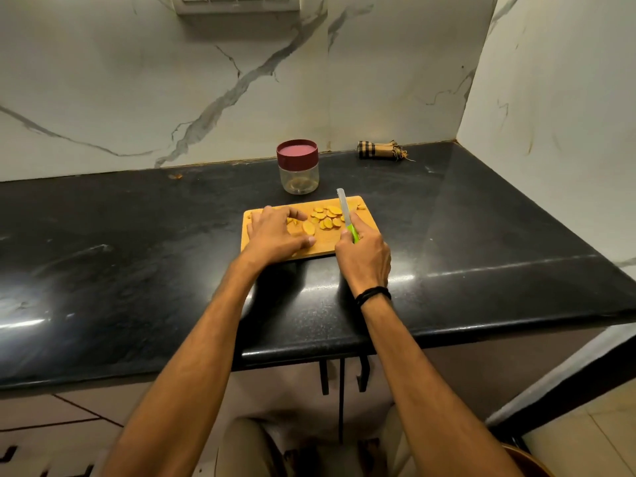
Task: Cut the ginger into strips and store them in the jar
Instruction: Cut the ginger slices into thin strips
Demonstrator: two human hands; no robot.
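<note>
Ginger slices (327, 216) lay scattered on cutting board (323, 245) on counter (137, 235). Left grip (275, 235) rested loosely spread on board's left part, beside slices. Right grip (364, 256) curled round green-handled knife (345, 210), blade over board. Lidded jar (298, 166) stood behind board.

Both bare forearms reached forward, hands close together.

The left hand (275, 235) lay palm down with fingers spread and loosely bent, its thumb stretched out toward the right hand (364, 258). The right hand, just beside it and a little nearer the body, was curled round the green handle of a knife (345, 211), back of the hand up, blade pointing away from the person. A black band (373, 294) circled the right wrist. The hands did not touch.
</note>
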